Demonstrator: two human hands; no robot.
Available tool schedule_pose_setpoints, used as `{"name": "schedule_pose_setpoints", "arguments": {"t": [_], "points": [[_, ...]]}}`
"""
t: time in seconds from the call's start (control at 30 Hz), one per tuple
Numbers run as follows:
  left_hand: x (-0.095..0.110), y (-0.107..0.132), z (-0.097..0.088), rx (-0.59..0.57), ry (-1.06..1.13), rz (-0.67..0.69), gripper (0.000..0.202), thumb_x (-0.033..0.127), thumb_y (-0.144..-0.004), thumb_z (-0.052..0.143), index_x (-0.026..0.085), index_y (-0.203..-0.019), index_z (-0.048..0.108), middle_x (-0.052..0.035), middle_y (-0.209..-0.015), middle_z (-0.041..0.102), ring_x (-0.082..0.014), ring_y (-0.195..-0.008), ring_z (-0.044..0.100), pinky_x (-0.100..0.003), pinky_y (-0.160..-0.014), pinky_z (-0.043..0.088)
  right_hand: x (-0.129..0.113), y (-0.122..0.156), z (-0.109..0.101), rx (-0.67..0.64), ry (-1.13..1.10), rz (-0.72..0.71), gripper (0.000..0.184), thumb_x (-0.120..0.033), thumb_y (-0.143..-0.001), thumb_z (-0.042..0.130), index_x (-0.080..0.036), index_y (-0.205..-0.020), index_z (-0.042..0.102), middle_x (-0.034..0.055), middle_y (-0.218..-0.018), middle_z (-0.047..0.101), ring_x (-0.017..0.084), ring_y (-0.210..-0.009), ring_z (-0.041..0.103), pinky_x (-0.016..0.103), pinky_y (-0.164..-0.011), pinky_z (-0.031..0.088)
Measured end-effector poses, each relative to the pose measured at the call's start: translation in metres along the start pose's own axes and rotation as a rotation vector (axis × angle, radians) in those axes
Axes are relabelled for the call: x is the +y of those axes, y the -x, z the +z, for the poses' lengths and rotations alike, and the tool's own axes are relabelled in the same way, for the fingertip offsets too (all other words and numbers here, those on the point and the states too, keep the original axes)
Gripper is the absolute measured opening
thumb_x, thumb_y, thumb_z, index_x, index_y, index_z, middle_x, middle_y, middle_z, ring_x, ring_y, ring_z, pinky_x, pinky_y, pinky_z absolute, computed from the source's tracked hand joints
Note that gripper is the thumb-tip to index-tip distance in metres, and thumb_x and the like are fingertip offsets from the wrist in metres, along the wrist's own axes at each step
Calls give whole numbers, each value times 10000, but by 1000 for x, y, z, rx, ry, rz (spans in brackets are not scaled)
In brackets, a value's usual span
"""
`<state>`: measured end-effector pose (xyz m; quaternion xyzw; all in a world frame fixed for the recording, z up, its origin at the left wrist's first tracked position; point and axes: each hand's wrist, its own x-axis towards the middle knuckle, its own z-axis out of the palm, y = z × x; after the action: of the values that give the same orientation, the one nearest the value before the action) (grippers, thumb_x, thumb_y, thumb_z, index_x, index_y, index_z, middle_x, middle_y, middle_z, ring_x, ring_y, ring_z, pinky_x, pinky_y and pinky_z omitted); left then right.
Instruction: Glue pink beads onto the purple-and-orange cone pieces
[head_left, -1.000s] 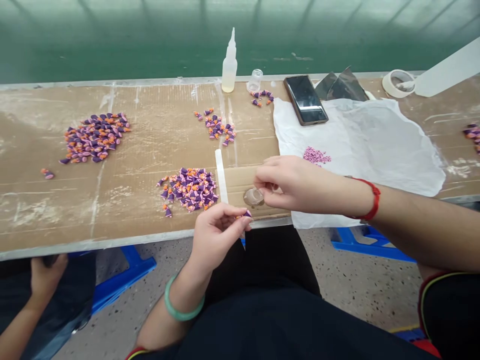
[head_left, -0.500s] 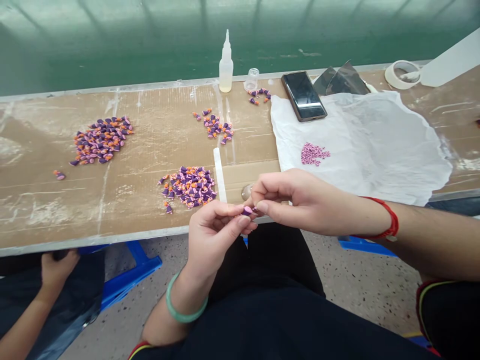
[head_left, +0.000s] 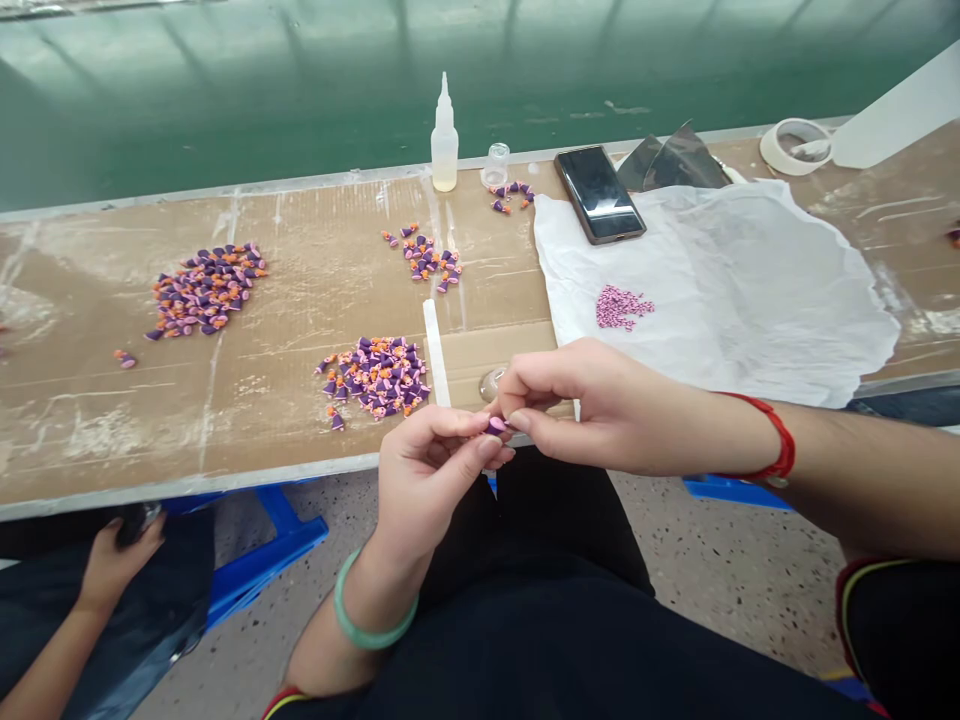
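Observation:
Between the thumb and fingers of my left hand (head_left: 431,470) is a small purple-and-pink figurine (head_left: 495,427), its pink face turned up. My right hand (head_left: 577,410) pinches at the figurine's right end; whatever its fingertips hold is too small to make out. Both hands meet just over the table's front edge. Left of them lies a pile of purple, pink and orange figurines (head_left: 382,375). A clear round object (head_left: 492,383) sits behind my right fingertips, partly hidden. Tiny pink pieces (head_left: 622,307) are heaped on a white sheet (head_left: 720,290) to the right.
More figurines form a large pile (head_left: 206,288) at left and a smaller group (head_left: 426,257) mid-table. At the back stand a dropper bottle (head_left: 445,155) and a clear cap (head_left: 496,164), with a phone (head_left: 600,195) and tape roll (head_left: 795,147) rightward. A co-worker's hand (head_left: 120,560) shows lower left.
My view has shifted slightly, so the table items sit a little differently. Both hands keep nearly the same pose around the figurine. A dark object now shows in the co-worker's hand.

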<state>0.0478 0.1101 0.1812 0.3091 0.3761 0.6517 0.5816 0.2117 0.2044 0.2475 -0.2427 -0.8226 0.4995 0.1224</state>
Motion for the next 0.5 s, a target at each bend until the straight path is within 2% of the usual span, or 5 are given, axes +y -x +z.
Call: {"name": "schedule_pose_setpoints", "arguments": {"t": [0.13, 0.27, 0.5], "points": [[-1, 0, 0, 2, -13, 3, 126, 176, -755, 865, 252, -841, 813, 27, -773, 805, -106, -613, 755, -145, -586, 634, -1, 0, 0, -2, 69, -37, 136, -203, -930, 518, -181, -800, 549, -21, -694, 653, 76, -588, 552, 180, -540, 405], [0, 1, 2, 28, -32, 35, 111, 176, -757, 863, 243, -830, 814, 12, -788, 809, -112, -629, 756, -150, -590, 630, -3, 1, 3, 53, 167, -115, 130, -162, -928, 500, -181, -801, 521, -41, -650, 611, 63, -545, 510, 179, -510, 360], [2, 4, 7, 50, -3, 66, 83, 196, -775, 854, 248, -813, 803, 22, -805, 811, -87, -600, 737, -140, -573, 611, -6, 4, 11, 98, 276, -175, 132, -130, -945, 438, -191, -853, 511, 0, -734, 671, 106, -616, 593, 227, -572, 386]]}}
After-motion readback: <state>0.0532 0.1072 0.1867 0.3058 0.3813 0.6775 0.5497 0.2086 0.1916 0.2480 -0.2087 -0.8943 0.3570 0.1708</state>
